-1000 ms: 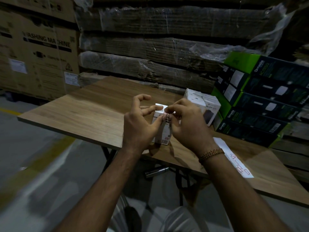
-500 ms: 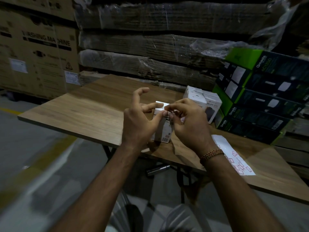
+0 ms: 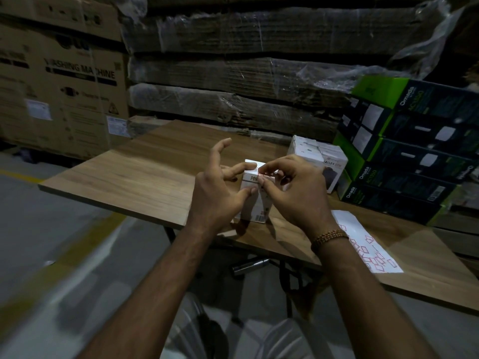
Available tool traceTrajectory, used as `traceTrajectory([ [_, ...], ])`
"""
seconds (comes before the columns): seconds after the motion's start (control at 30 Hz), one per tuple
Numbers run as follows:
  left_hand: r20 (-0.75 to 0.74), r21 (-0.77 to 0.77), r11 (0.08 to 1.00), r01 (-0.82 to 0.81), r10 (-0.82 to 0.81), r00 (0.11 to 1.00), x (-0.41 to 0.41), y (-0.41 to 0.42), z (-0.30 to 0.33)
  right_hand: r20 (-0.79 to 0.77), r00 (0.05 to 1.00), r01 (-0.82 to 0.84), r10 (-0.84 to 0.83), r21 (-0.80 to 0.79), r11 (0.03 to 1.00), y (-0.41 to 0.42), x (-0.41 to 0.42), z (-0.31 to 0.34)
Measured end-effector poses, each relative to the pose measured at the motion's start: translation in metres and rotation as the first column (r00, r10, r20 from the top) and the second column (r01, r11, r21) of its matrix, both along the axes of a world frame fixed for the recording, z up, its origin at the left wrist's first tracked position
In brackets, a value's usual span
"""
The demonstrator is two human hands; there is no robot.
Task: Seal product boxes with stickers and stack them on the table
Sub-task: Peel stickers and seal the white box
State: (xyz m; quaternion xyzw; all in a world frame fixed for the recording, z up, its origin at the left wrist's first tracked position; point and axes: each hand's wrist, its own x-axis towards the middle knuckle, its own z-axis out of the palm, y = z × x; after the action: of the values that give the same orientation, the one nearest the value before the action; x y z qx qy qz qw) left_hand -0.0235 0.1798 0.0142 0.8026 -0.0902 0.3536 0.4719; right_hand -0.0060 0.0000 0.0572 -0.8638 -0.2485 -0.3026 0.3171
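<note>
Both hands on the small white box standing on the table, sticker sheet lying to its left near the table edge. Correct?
Not quite: the head view shows the sticker sheet lying to the right of the white box, by the right hand. The left hand also holds the box on the table.

The left half of the table (image 3: 134, 177) is lying bare, giving a hand wide room to pass or set things down. Toward the right, the white boxes (image 3: 317, 161) are standing just behind the hands, and the dark green boxes (image 3: 404, 156) are rising in a stack along the right rear edge, closing that side. The sticker sheet (image 3: 368, 244) is lying flat on the near right. Wrapped cardboard (image 3: 233, 81) is walling off the space behind the table.
</note>
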Motion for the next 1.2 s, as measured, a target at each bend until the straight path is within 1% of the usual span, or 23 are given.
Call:
traceTrajectory([
  [0.13, -0.003, 0.002, 1.000, 0.010, -0.010, 1.000, 0.000, 0.001, 0.001, -0.015, 1.000, -0.023, 0.023, -0.023, 0.999, -0.004, 0.002, -0.002],
  [0.3, -0.013, 0.011, 1.000, -0.006, 0.006, 1.000, 0.002, 0.003, 0.000, -0.001, 1.000, -0.008, 0.008, 0.056, 0.998, 0.003, 0.004, -0.001],
  [0.57, -0.016, -0.006, 1.000, 0.005, -0.005, 1.000, 0.003, 0.002, -0.002, -0.021, 1.000, -0.021, 0.019, -0.056, 0.998, -0.003, 0.007, 0.004],
  [0.73, -0.015, 0.007, 1.000, -0.002, 0.002, 1.000, 0.004, 0.004, -0.001, 0.000, 1.000, -0.003, 0.003, 0.025, 1.000, 0.001, 0.007, 0.001],
  [0.97, -0.034, 0.016, 1.000, 0.017, -0.016, 0.999, 0.006, 0.006, -0.002, -0.070, 0.997, -0.043, 0.040, -0.038, 0.998, -0.007, 0.009, 0.004],
  [1.2, -0.022, 0.022, 1.000, 0.004, -0.004, 1.000, 0.005, 0.005, -0.002, -0.021, 0.999, -0.033, 0.034, 0.022, 0.999, -0.001, 0.007, 0.002],
])
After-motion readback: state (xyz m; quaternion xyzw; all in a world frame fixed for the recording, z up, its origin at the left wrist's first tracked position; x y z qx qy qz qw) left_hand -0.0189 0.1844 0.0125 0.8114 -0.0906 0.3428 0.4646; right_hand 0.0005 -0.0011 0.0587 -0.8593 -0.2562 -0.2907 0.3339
